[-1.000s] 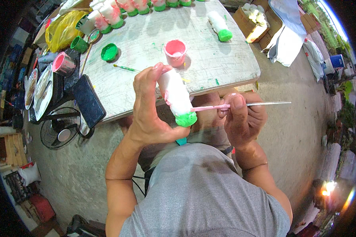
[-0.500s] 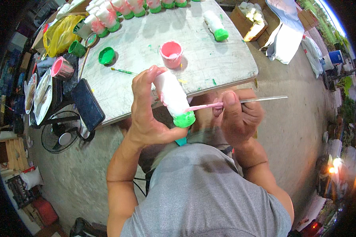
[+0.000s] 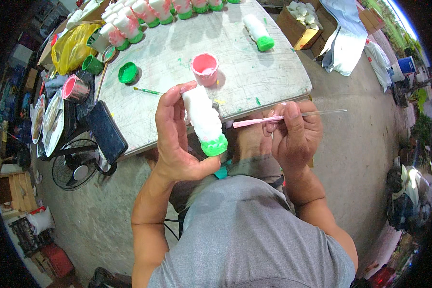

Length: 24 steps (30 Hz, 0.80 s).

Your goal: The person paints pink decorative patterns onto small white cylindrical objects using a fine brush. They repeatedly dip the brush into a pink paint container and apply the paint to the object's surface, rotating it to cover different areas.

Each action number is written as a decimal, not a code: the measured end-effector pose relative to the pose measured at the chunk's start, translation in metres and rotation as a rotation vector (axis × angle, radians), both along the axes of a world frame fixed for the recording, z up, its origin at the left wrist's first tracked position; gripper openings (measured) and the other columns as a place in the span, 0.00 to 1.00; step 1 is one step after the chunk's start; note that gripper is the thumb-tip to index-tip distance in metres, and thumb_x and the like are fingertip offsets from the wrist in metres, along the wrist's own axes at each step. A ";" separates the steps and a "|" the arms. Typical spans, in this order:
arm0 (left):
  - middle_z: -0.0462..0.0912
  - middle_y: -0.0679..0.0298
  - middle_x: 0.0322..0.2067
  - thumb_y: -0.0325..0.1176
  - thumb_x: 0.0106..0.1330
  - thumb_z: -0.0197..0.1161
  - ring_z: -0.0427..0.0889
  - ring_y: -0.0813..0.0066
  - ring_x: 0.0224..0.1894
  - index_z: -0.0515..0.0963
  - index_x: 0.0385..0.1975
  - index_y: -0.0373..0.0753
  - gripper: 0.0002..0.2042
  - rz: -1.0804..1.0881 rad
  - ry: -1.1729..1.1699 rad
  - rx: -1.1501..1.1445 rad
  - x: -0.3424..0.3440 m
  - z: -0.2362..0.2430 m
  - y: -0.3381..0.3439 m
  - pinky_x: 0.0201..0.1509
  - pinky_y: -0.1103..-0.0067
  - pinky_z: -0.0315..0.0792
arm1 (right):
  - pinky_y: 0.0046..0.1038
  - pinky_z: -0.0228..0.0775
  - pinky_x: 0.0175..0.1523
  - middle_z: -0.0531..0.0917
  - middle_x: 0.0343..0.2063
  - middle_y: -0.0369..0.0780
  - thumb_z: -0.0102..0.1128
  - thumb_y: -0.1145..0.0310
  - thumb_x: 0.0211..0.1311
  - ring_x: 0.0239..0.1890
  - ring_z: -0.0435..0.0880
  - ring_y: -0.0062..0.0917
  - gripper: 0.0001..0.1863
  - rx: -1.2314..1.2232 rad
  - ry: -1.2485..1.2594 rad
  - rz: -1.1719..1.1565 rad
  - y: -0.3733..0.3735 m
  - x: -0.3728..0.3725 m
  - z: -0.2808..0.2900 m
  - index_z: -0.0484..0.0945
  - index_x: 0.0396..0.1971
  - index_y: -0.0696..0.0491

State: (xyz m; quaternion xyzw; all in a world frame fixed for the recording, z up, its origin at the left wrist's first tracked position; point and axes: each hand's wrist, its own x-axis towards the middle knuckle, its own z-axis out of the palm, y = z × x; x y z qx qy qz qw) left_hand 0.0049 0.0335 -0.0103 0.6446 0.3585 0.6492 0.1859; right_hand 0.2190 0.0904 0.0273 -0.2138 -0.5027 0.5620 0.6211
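Note:
My left hand (image 3: 170, 132) grips a white moulded figurine (image 3: 202, 115) by its two ends, fingers at the top and thumb under the green-painted base. The piece tilts, its base toward me, over the table's near edge. In my right hand (image 3: 296, 132) is a paintbrush (image 3: 259, 121), pinched between thumb and fingers. Its pink-coated end points left at the figurine, a small gap apart, and its clear thin handle sticks out to the right. Just beyond the figurine stands a cup of pink paint (image 3: 205, 68). A pot of green paint (image 3: 127, 72) sits left of it, near a green-handled brush (image 3: 148, 90).
On the white table (image 3: 168, 53), several painted figurines (image 3: 129, 26) stand in rows at the far left. One white-and-green figurine (image 3: 258, 32) lies far right. A dark phone (image 3: 106, 128) rests at the left edge, near a pink-stained cup (image 3: 75, 89). Below is a fan (image 3: 75, 165).
The brush has come off the figurine and now sits apart from its surface. My left hand has turned the figurine, showing a whiter side, and shifted it slightly left.

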 end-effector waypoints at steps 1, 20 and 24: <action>0.63 0.45 0.69 0.33 0.36 0.77 0.64 0.53 0.72 0.48 0.77 0.41 0.62 -0.016 -0.010 0.001 0.000 0.000 0.001 0.75 0.64 0.56 | 0.24 0.76 0.31 0.83 0.27 0.43 0.55 0.72 0.78 0.25 0.80 0.20 0.06 0.018 -0.020 0.021 0.000 0.001 -0.002 0.72 0.37 0.57; 0.62 0.48 0.71 0.41 0.39 0.83 0.63 0.51 0.74 0.48 0.77 0.39 0.63 -0.020 -0.028 0.075 0.001 -0.010 0.005 0.78 0.59 0.54 | 0.21 0.77 0.31 0.85 0.26 0.41 0.61 0.75 0.74 0.25 0.81 0.17 0.05 0.077 -0.059 -0.008 -0.010 -0.012 -0.015 0.75 0.37 0.57; 0.63 0.48 0.69 0.34 0.36 0.79 0.64 0.53 0.73 0.50 0.75 0.39 0.60 -0.037 -0.082 0.060 0.004 -0.006 0.004 0.78 0.61 0.55 | 0.21 0.76 0.31 0.85 0.25 0.40 0.62 0.74 0.73 0.24 0.81 0.17 0.05 0.085 -0.129 -0.045 -0.010 -0.008 -0.008 0.75 0.36 0.57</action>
